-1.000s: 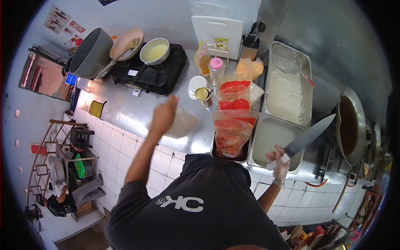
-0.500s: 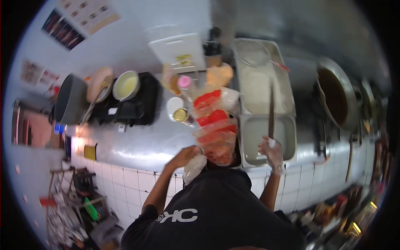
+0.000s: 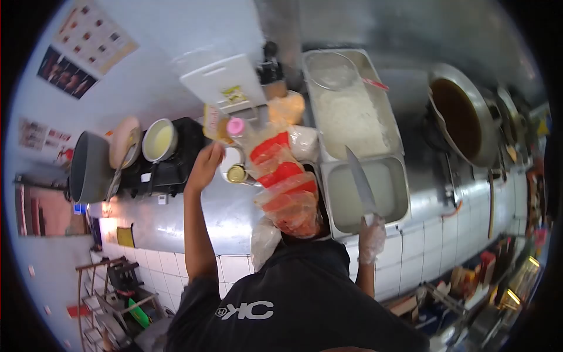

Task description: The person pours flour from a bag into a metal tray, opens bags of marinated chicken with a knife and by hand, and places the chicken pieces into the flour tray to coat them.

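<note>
My right hand [image 3: 371, 237], in a clear plastic glove, grips a kitchen knife [image 3: 360, 180] by its handle. The blade points up and away over a metal pan of pale liquid [image 3: 340, 226]. My bare left hand [image 3: 206, 167] is raised beside a white tub [image 3: 232, 161] and just below a yellow packet [image 3: 212, 123]; its fingertips are too unclear to tell whether they touch either. Close by stand a pink-capped bottle [image 3: 236, 127] and a jar with a gold lid [image 3: 237, 173]. Plastic bags with red printing [image 3: 288, 202] lie between my hands.
A long tray of white powder [image 3: 352, 117] with a sieve [image 3: 333, 71] adjoins the liquid pan. Right is a large pan of brown liquid [image 3: 460, 117]. Left, a stove [image 3: 185, 138] holds a white pot [image 3: 160, 141]. A cutting board [image 3: 226, 85] leans at the back.
My left hand has left the crumpled clear plastic near my body and moved up and left toward the tub and packet. The knife in my right hand now tilts leftward. My view has shifted.
</note>
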Action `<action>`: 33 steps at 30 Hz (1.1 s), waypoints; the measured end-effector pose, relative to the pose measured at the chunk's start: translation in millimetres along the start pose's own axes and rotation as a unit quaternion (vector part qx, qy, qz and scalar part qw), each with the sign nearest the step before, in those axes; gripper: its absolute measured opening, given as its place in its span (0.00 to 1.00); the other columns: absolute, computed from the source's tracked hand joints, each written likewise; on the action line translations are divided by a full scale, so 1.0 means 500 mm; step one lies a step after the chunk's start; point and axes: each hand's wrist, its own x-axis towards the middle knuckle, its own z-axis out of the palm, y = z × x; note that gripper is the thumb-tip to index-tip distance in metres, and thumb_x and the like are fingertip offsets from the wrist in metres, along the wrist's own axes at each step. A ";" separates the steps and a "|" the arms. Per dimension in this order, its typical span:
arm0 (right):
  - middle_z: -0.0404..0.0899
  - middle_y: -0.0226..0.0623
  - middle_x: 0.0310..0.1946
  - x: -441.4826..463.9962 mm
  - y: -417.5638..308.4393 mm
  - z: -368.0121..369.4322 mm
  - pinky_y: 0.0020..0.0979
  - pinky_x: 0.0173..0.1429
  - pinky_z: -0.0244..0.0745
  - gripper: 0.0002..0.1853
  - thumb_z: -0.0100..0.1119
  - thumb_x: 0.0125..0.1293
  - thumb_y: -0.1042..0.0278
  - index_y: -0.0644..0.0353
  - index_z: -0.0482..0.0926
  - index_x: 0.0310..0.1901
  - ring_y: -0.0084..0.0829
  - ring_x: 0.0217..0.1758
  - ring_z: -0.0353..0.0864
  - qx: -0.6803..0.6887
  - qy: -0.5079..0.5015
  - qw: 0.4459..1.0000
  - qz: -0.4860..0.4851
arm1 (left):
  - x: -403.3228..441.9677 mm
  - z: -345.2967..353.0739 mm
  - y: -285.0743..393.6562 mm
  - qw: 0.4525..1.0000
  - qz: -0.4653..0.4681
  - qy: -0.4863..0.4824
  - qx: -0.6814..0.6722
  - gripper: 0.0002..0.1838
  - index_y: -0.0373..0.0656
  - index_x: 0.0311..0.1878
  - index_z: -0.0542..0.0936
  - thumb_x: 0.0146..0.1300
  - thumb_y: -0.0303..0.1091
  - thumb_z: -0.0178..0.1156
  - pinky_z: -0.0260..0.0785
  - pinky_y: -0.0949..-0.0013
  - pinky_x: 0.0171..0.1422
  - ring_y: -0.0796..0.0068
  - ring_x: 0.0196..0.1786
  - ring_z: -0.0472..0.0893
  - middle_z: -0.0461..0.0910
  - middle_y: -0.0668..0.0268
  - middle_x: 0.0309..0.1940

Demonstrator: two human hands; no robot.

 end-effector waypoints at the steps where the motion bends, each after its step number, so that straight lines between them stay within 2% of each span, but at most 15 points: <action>1: 0.85 0.49 0.48 -0.001 -0.001 -0.004 0.46 0.53 0.81 0.26 0.70 0.61 0.49 0.59 0.82 0.54 0.48 0.50 0.86 -0.013 0.015 1.000 -0.007 | 0.041 -0.020 0.040 0.998 0.042 0.019 0.042 0.24 0.35 0.39 0.77 0.82 0.47 0.47 0.64 0.69 0.39 0.79 0.32 0.68 0.71 0.69 0.27; 3: 0.84 0.49 0.48 0.003 0.000 -0.013 0.46 0.54 0.79 0.27 0.70 0.61 0.48 0.59 0.82 0.54 0.48 0.51 0.85 -0.019 0.035 0.999 -0.021 | 0.145 -0.058 0.096 0.981 0.135 0.058 0.128 0.23 0.32 0.45 0.79 0.79 0.47 0.50 0.69 0.64 0.46 0.70 0.33 0.70 0.74 0.57 0.27; 4: 0.84 0.48 0.46 0.007 0.001 -0.018 0.46 0.53 0.79 0.27 0.70 0.61 0.47 0.59 0.82 0.55 0.48 0.50 0.85 -0.028 0.000 1.000 -0.010 | 0.221 -0.091 0.091 0.974 0.076 0.068 0.204 0.19 0.37 0.47 0.81 0.75 0.47 0.58 0.72 0.62 0.49 0.63 0.36 0.76 0.77 0.54 0.30; 6: 0.84 0.48 0.43 0.014 -0.006 -0.034 0.46 0.51 0.78 0.29 0.70 0.60 0.45 0.60 0.83 0.54 0.48 0.48 0.85 -0.030 -0.025 0.999 0.007 | 0.335 -0.121 0.128 0.870 0.285 0.263 0.304 0.16 0.45 0.47 0.83 0.68 0.47 0.67 0.72 0.58 0.51 0.59 0.42 0.80 0.81 0.58 0.36; 9: 0.84 0.49 0.42 0.012 -0.004 -0.049 0.47 0.51 0.78 0.29 0.71 0.59 0.43 0.62 0.83 0.49 0.49 0.45 0.84 -0.047 0.051 0.994 -0.082 | 0.417 -0.168 0.203 0.686 0.313 0.438 0.489 0.14 0.53 0.48 0.84 0.62 0.45 0.71 0.71 0.54 0.53 0.57 0.47 0.82 0.83 0.63 0.41; 11: 0.84 0.49 0.41 0.020 0.008 -0.042 0.47 0.50 0.78 0.30 0.72 0.56 0.40 0.64 0.82 0.44 0.50 0.43 0.84 -0.044 0.055 0.995 -0.075 | 0.482 -0.228 0.181 0.736 0.212 0.222 0.604 0.13 0.50 0.46 0.84 0.59 0.39 0.71 0.71 0.48 0.56 0.62 0.49 0.81 0.83 0.64 0.35; 14: 0.84 0.48 0.41 0.025 0.009 -0.079 0.49 0.51 0.76 0.30 0.74 0.55 0.42 0.62 0.83 0.45 0.52 0.46 0.82 -0.013 -0.033 0.999 -0.022 | 0.539 -0.284 0.194 0.775 0.122 0.163 0.598 0.07 0.52 0.40 0.83 0.59 0.29 0.67 0.72 0.52 0.52 0.61 0.45 0.83 0.84 0.67 0.36; 17: 0.83 0.46 0.44 0.032 0.027 -0.122 0.45 0.54 0.76 0.33 0.74 0.54 0.37 0.63 0.82 0.45 0.48 0.49 0.82 0.013 0.065 0.997 -0.038 | 0.508 -0.315 0.295 0.736 0.226 0.241 0.591 0.07 0.49 0.35 0.80 0.57 0.24 0.63 0.73 0.52 0.47 0.61 0.44 0.83 0.84 0.67 0.33; 21: 0.82 0.44 0.45 0.071 0.007 -0.154 0.45 0.55 0.75 0.20 0.70 0.64 0.52 0.61 0.82 0.46 0.46 0.47 0.82 0.054 0.134 0.980 -0.133 | 0.416 -0.305 0.467 0.689 0.328 0.307 0.568 0.05 0.44 0.35 0.79 0.58 0.22 0.60 0.75 0.52 0.45 0.55 0.44 0.82 0.82 0.59 0.31; 23: 0.83 0.44 0.45 0.099 -0.024 -0.176 0.44 0.54 0.76 0.17 0.68 0.66 0.56 0.60 0.83 0.47 0.46 0.46 0.82 0.121 0.086 0.972 -0.182 | 0.369 -0.284 0.538 0.699 0.363 0.322 0.525 0.05 0.43 0.36 0.78 0.59 0.21 0.59 0.75 0.53 0.45 0.55 0.45 0.83 0.83 0.59 0.32; 25: 0.83 0.44 0.45 0.134 -0.062 -0.192 0.41 0.53 0.77 0.12 0.65 0.70 0.62 0.58 0.83 0.49 0.45 0.46 0.83 0.245 0.019 0.936 -0.251 | 0.312 -0.246 0.604 0.707 0.397 0.339 0.477 0.05 0.42 0.38 0.78 0.60 0.20 0.58 0.76 0.54 0.46 0.55 0.45 0.84 0.84 0.59 0.33; 27: 0.83 0.44 0.46 0.155 -0.113 -0.212 0.36 0.54 0.76 0.11 0.61 0.73 0.65 0.58 0.83 0.52 0.42 0.46 0.83 0.333 -0.026 0.902 -0.274 | 0.245 -0.184 0.662 0.763 0.427 0.289 0.390 0.03 0.41 0.41 0.75 0.67 0.26 0.58 0.72 0.50 0.42 0.44 0.40 0.83 0.82 0.50 0.33; 29: 0.84 0.43 0.49 0.165 -0.172 -0.240 0.34 0.57 0.77 0.14 0.60 0.74 0.68 0.62 0.81 0.57 0.38 0.51 0.84 0.446 -0.069 0.854 -0.259 | 0.203 -0.122 0.692 0.775 0.438 0.265 0.371 0.03 0.40 0.41 0.76 0.66 0.27 0.60 0.73 0.51 0.43 0.44 0.40 0.84 0.83 0.50 0.33; 32: 0.79 0.40 0.61 0.192 -0.241 -0.238 0.36 0.62 0.78 0.24 0.60 0.75 0.67 0.62 0.71 0.69 0.34 0.59 0.81 0.673 -0.068 0.707 -0.204 | 0.196 -0.017 0.675 0.809 0.457 0.203 0.308 0.04 0.40 0.41 0.77 0.64 0.24 0.60 0.76 0.55 0.45 0.50 0.42 0.85 0.85 0.54 0.34; 33: 0.79 0.40 0.61 0.206 -0.243 -0.223 0.36 0.62 0.78 0.24 0.60 0.75 0.67 0.62 0.71 0.69 0.34 0.59 0.81 0.668 -0.062 0.714 -0.198 | 0.198 0.022 0.656 0.829 0.460 0.170 0.268 0.06 0.41 0.41 0.77 0.61 0.21 0.59 0.77 0.57 0.47 0.55 0.45 0.87 0.86 0.59 0.35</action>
